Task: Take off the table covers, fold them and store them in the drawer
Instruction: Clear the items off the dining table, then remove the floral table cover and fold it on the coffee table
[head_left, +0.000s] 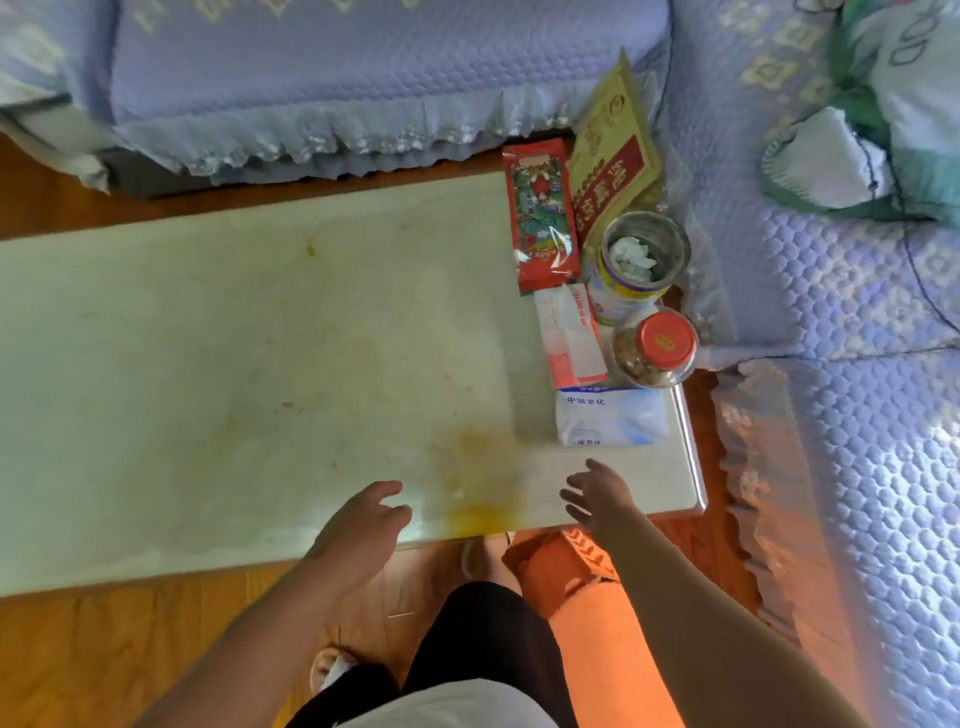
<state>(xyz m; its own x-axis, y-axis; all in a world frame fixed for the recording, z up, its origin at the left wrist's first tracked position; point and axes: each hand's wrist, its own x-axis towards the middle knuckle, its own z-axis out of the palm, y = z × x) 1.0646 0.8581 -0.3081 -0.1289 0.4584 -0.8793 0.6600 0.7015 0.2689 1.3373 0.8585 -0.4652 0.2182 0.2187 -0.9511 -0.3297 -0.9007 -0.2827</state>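
We count on one table (208, 364): two hands (363, 525), two packets (544, 218), two tissue packs (610, 418), one open tin (636, 270), one red-lidded jar (655, 347).

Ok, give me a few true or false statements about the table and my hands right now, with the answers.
1. Both hands hold nothing. True: the left hand and right hand hover open over the table's near edge.
2. The jar with the red lid stands at the table's left end. False: it stands at the right end.
3. The open tin has crumpled tissue inside. True.
4. The red packet stands upright. False: it lies flat.
5. A yellow stain marks the table between the hands. True.
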